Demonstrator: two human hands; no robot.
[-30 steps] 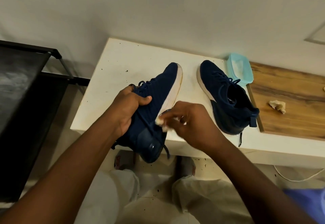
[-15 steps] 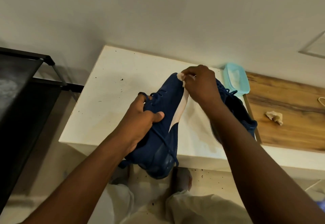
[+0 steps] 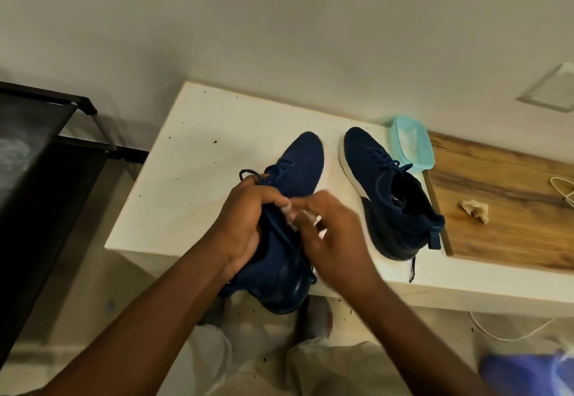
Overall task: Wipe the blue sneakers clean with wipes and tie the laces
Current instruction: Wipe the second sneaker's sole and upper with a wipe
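A white table (image 3: 198, 159) flecked with dark specks stands against a pale wall (image 3: 279, 23). A wood-grain surface (image 3: 503, 209) adjoins it on the right, with a white cable (image 3: 562, 196) at its far edge. A black metal rack (image 3: 46, 153) stands at the left. Another white cable (image 3: 509, 339) trails across the floor below the table.

From where I stand, no word, brand mark or number can be read. The held sneaker (image 3: 299, 162) shows none, and neither does the second sneaker (image 3: 388, 187) at three o'clock of it on the tabletop (image 3: 198, 159). The teal tub (image 3: 411, 145) at one o'clock is just as blank. The white wipe (image 3: 287, 209) is too blurred to tell.
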